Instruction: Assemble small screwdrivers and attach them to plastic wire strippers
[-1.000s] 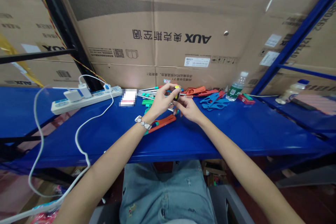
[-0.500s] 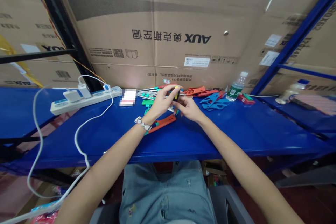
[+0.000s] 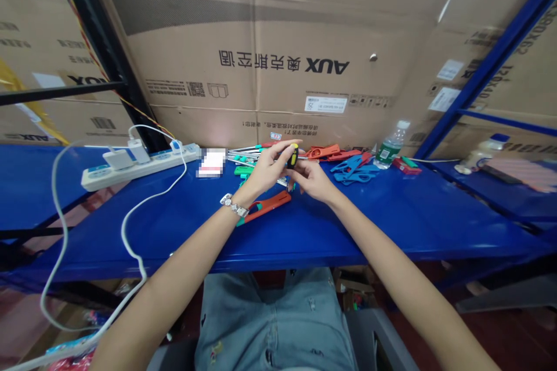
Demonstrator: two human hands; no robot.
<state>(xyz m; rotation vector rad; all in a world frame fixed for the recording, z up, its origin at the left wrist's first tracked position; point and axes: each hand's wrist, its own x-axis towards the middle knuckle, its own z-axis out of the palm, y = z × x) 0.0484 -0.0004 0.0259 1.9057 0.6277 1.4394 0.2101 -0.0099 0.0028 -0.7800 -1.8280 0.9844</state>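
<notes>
Close together over the blue table point(image 3: 174, 232), my two hands meet at a small black and yellow handle point(image 3: 294, 156). My left hand point(image 3: 268, 169), with a metal bracelet at the wrist, has its thumb and fingers closed on this handle. Just right of it, my right hand point(image 3: 314, 177) is closed in a pinch; what it holds is mostly hidden by the fingers. An orange tool-like piece with a green end point(image 3: 270, 203) lies below the hands. Behind them are slim metal rods with green parts point(image 3: 248, 156). Blue plastic pieces point(image 3: 354, 170) and orange-red pieces point(image 3: 326, 152) lie to the right.
A white power strip point(image 3: 139, 168) with plugs and a trailing white cable point(image 3: 126, 232) occupies the left. A green-labelled bottle point(image 3: 390, 148) stands right of the blue pieces, beside a red box point(image 3: 407, 167). Large cardboard point(image 3: 187, 58) rises behind the table.
More of the handle's yellow side now shows between my hands. Both hands stay in nearly the same place, and the view has shifted slightly.
</notes>
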